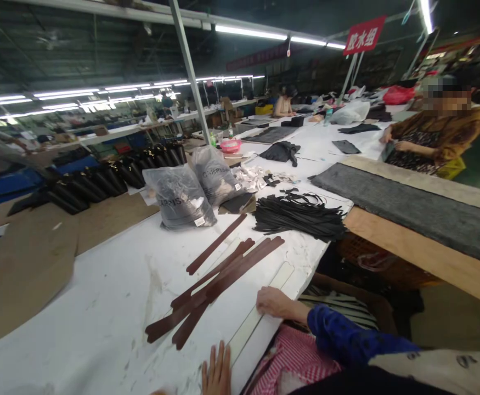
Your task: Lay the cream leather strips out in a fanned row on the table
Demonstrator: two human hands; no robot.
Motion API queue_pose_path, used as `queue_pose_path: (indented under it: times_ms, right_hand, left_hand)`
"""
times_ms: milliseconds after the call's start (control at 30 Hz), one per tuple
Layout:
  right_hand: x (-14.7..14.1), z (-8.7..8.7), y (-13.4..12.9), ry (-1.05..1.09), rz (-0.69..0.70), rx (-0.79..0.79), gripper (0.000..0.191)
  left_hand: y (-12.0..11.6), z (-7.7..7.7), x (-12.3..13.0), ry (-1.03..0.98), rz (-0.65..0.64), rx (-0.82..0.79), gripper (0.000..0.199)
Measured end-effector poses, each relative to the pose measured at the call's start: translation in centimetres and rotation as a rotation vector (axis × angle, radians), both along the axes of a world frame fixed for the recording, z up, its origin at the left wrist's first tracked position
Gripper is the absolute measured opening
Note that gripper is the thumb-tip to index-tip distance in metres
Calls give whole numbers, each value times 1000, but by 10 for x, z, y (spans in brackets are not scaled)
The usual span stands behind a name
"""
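Observation:
A long pale strip (246, 334) with thin dark edges lies slantwise along the near edge of the white table. My left hand (216, 370) is laid flat at its lower end, fingers spread. Farther up the strip, my right hand (275, 303) has its fingers curled and pressed together on it; the fingertips are partly hidden. Beyond both hands, several dark brown strips (246, 269) with shaped ends overlap in a loose pile, some showing pale undersides. One brown strip (216, 244) rests apart from the pile, farther back.
A heap of black strips (299, 216) lies at the table's right edge. Behind it are white scraps (250, 178) and two filled plastic bags (180, 197). A grey felt-like sheet (412, 211) stretches along the right. Another person (433, 131) works across the table. A metal post (190, 71) rises behind.

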State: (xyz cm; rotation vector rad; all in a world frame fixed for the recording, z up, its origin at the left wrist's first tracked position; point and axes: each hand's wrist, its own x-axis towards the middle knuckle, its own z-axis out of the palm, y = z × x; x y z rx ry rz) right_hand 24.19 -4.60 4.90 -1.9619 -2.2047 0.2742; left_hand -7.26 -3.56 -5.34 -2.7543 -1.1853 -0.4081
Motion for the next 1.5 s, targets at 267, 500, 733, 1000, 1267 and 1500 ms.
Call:
queue_pose_path:
  times_ms: [267,500,733,1000,1267,1500]
  right_hand:
    - [14,-9,91,7,-178,192,31]
    - [17,-14,117,-44,-173,178,18]
    - [-7,-27,70,-36,38,130,24]
    - [-41,-43,17,93,55,169,23]
    - [27,-22,23,123,-177,170,32]
    - [98,-25,-1,-87,-315,12,39]
  left_hand:
    - [3,-7,-4,23,-58,-97,72]
    - [-3,4,-9,-1,-134,-229,69]
    - [-16,13,-6,-28,-162,-154,77]
    - [9,26,-6,-166,-18,19,63]
    - [19,25,-10,71,88,-110,54]
    - [19,32,-15,57,167,-128,65]
